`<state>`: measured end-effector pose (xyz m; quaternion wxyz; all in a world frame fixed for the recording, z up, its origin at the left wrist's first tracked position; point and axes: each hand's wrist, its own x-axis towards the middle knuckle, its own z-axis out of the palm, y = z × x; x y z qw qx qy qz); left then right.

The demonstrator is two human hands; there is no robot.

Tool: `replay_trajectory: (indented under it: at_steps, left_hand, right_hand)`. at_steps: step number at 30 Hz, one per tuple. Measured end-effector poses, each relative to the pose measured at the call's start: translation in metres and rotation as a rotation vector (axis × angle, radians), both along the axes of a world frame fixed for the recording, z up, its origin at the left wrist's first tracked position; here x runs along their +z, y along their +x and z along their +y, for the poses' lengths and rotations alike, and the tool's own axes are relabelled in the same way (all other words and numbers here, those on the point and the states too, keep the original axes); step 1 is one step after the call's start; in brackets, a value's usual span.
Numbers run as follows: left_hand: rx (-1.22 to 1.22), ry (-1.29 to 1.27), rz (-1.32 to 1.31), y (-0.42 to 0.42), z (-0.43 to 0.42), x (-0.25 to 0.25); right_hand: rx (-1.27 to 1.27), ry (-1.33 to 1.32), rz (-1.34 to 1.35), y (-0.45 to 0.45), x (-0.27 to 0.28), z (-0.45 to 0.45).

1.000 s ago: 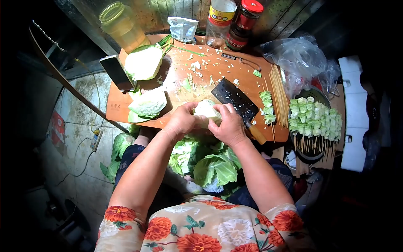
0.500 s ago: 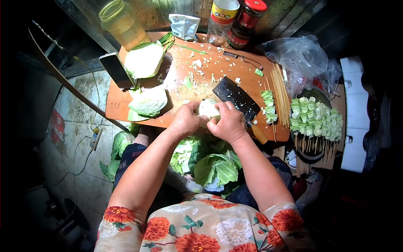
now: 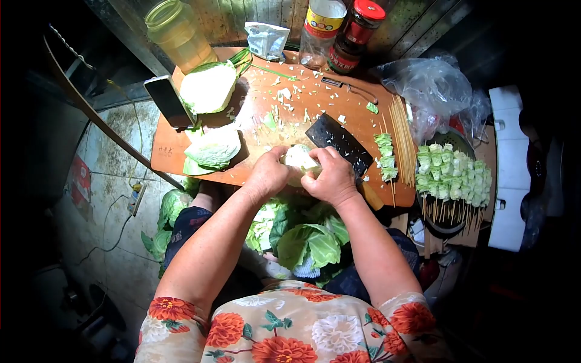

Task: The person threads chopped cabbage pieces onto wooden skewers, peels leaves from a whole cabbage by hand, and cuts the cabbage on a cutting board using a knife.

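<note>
Between my two hands, at the front edge of the cutting board (image 3: 260, 115), is a pale piece of cabbage (image 3: 300, 158). My left hand (image 3: 269, 173) grips its left side, and my right hand (image 3: 331, 176) grips the right side with the thumb toward the middle. The fingertips are partly hidden behind the piece. Just right of my right hand lies a dark-bladed cleaver (image 3: 339, 142) with cabbage bits on it and a wooden handle (image 3: 370, 196). A cut cabbage chunk (image 3: 215, 148) rests to the left, and a larger cabbage half (image 3: 209, 88) sits behind it.
Loose bamboo skewers (image 3: 401, 136) and threaded cabbage skewers (image 3: 385, 158) lie at the board's right. A pan (image 3: 448, 228) holds many more. A phone (image 3: 167, 101) stands at left; a jug (image 3: 180, 36), a plastic jar (image 3: 319, 36) and a red-lidded jar (image 3: 363, 24) line the back. Cabbage leaves (image 3: 311, 242) lie below.
The cabbage piece has tilted slightly between my hands, which stay in almost the same place. The whole view has shifted a little; the other things have not moved.
</note>
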<state>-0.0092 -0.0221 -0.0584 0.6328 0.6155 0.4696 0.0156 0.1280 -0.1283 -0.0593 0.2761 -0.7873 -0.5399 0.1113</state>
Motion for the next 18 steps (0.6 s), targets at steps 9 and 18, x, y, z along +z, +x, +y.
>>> replay_trajectory:
  at_steps: [9, 18]
  left_hand:
    - [0.061, -0.152, -0.038, 0.002, 0.003, 0.002]
    - [0.054, -0.2, -0.073, -0.002, 0.005, 0.011]
  right_hand:
    - [0.094, -0.007, 0.171, 0.015, 0.004, -0.004]
    - [0.127, 0.001, 0.279, 0.022, 0.004, -0.005]
